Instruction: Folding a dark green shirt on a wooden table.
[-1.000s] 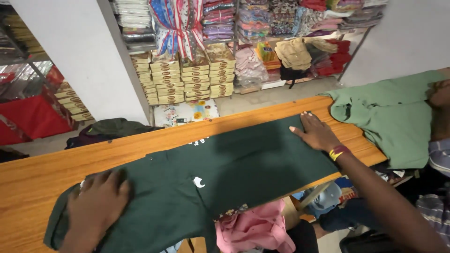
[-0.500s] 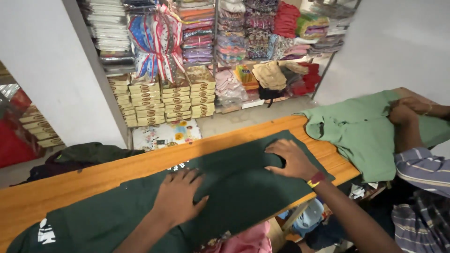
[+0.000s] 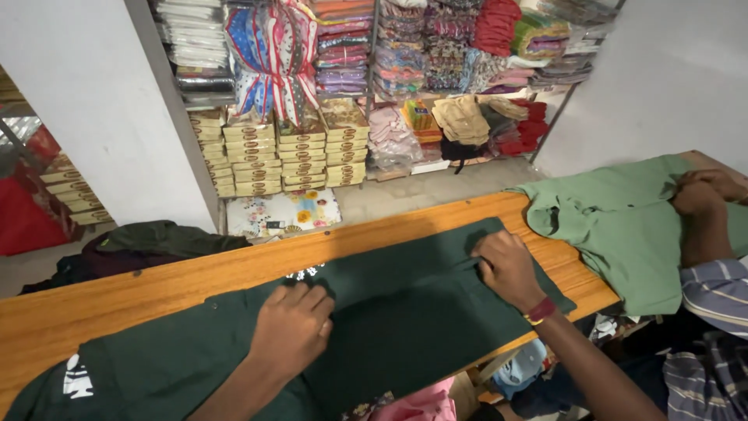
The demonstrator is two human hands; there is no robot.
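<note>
A dark green garment (image 3: 405, 312) lies spread flat along a wooden table (image 3: 140, 292), with a small white mark near its left end. My left hand (image 3: 292, 327) rests knuckles up on the garment's middle, fingers curled down against the cloth. My right hand (image 3: 505, 267) presses on the garment's right end and pinches a fold of the cloth near its upper edge. A red and yellow band sits on that wrist.
At the table's right end another person's hands (image 3: 701, 191) rest on a light green shirt (image 3: 623, 226). Shelves of folded fabrics and stacked boxes (image 3: 280, 152) stand behind the table. A dark bundle (image 3: 148, 242) lies on the floor at left; pink cloth (image 3: 425, 405) hangs below.
My left hand slid from the garment's left end to its middle. My right hand drew leftward along the cloth. The view shifted right, revealing the other person's hands.
</note>
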